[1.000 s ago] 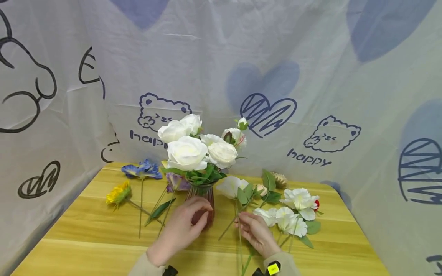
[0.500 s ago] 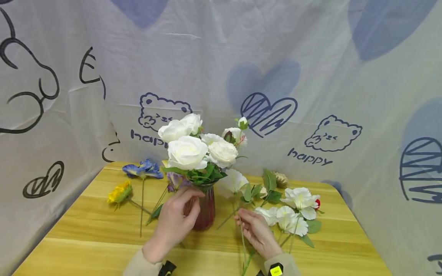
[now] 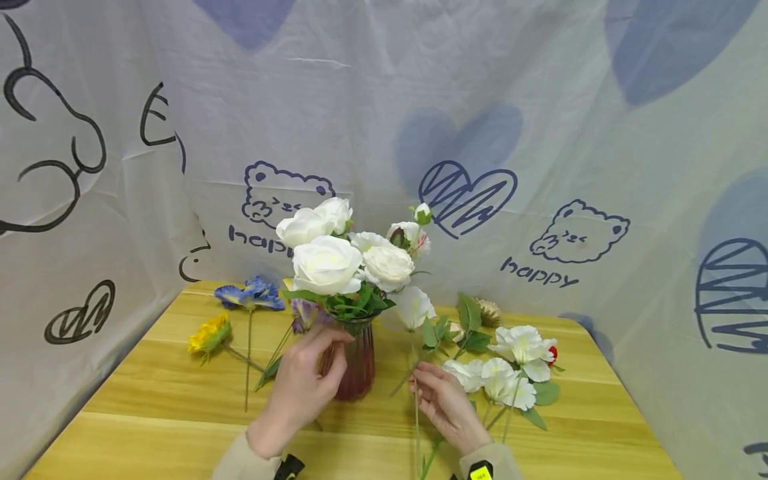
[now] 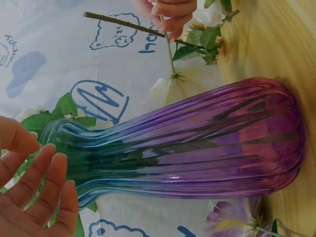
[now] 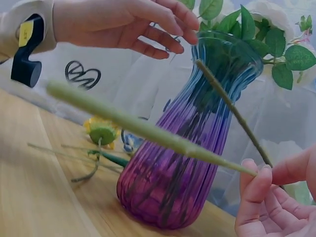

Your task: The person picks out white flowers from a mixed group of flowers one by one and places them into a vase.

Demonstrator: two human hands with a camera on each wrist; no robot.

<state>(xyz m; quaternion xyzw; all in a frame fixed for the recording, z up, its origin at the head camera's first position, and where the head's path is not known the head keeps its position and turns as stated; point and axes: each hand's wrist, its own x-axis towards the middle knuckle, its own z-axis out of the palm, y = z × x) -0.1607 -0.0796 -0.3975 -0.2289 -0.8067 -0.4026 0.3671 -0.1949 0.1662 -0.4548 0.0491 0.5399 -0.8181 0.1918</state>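
A ribbed glass vase (image 3: 362, 370), blue-green at the neck and purple-pink below, stands upright with white roses (image 3: 327, 265) and green leaves in its mouth. My left hand (image 3: 303, 387) is at the left of the vase's neck, fingers loosely bent and holding nothing; whether they touch the glass I cannot tell. Right of the vase, my right hand (image 3: 445, 407) pinches the thin green stem (image 5: 148, 131) of a white flower (image 3: 414, 308) between thumb and fingers. A darker brown stem (image 5: 234, 111) passes close behind those fingertips in the right wrist view.
On the wooden table (image 3: 198, 440), a blue flower (image 3: 249, 293), a yellow sunflower (image 3: 210, 335) and a purple flower (image 3: 305, 313) lie left of the vase. Several white flowers (image 3: 501, 383) and leafy stems lie to the right. A printed curtain (image 3: 372, 100) closes off the back.
My left hand has moved up and slightly left, toward the vase's neck. The white flower in my right hand has risen a little and stands more upright; the right hand has barely moved.
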